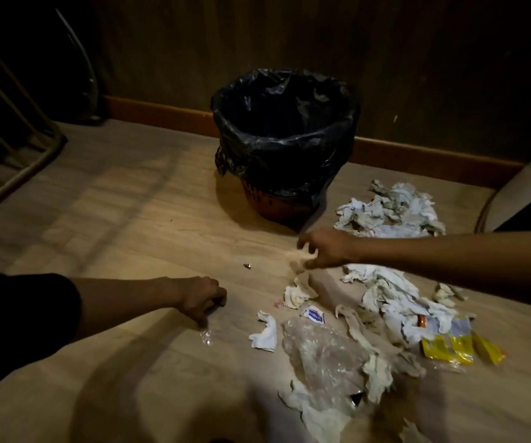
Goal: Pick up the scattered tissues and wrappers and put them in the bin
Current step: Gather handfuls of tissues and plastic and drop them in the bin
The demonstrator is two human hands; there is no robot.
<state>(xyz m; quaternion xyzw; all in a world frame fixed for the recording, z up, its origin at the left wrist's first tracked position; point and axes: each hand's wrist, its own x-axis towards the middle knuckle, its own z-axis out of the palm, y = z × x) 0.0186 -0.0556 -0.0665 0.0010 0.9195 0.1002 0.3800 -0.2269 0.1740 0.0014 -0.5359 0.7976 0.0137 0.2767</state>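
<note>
A bin (284,145) lined with a black bag stands on the wooden floor by the wall. Crumpled tissues lie in a heap to its right (392,211) and in a larger spread lower right (395,302). Among them are a clear plastic bag (321,350), yellow wrappers (459,346), a small white-and-blue sachet (314,314) and a small white tissue (265,334). My left hand (203,302) is curled, its fingertips pinching a small clear wrapper (206,335) on the floor. My right hand (324,249) hovers in front of the bin, blurred, fingers spread, holding nothing.
A tiny dark scrap (246,266) lies on the floor between my hands. A metal rack (11,155) stands at the left. A pale rounded furniture edge (513,193) is at the far right. A wooden skirting board (162,115) runs along the wall.
</note>
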